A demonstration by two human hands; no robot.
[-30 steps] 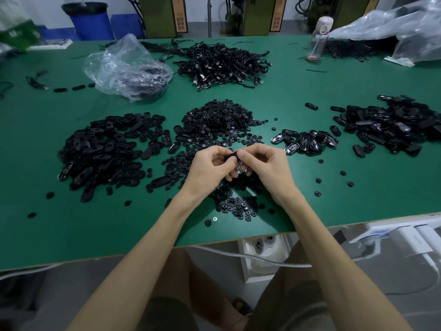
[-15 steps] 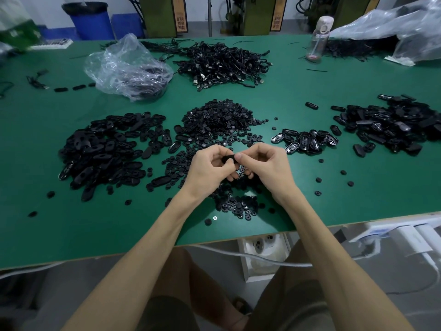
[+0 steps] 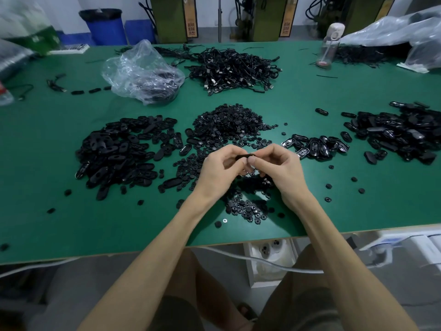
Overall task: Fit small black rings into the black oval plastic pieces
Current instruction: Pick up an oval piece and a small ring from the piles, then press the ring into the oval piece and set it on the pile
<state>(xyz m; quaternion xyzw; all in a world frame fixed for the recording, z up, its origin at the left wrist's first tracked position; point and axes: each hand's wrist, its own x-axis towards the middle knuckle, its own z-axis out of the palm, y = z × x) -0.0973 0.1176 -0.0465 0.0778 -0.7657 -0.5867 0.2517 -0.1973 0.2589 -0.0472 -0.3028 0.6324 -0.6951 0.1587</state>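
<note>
Your left hand (image 3: 219, 173) and right hand (image 3: 279, 170) meet over the middle of the green table (image 3: 47, 223), thumbs and curled fingers of both pinching a single black oval plastic piece (image 3: 243, 156) held edge-on between them. Whether a ring already sits in that piece cannot be told, since your fingertips cover most of it. Directly beyond your hands rises the heap of small black rings (image 3: 229, 123), and a looser scatter of the same rings (image 3: 248, 209) lies beneath your wrists, near the table's front edge. To your left spreads a large pile of black oval pieces (image 3: 121, 149). Just to the right of your right hand lies a smaller cluster of oval pieces (image 3: 315, 145), some showing pale insides, and farther right, near the table's end, a second broad dark heap (image 3: 401, 132). At the back of the table a crumpled clear plastic bag (image 3: 143, 70) rests beside a tangled mound of black cables (image 3: 236, 68), with a clear water bottle with a pale lid (image 3: 330, 44) standing upright to the right of them. A blue bin (image 3: 105, 25) stands on the floor behind the table, and a white cable (image 3: 262, 261) runs below its front edge, above your knees.
</note>
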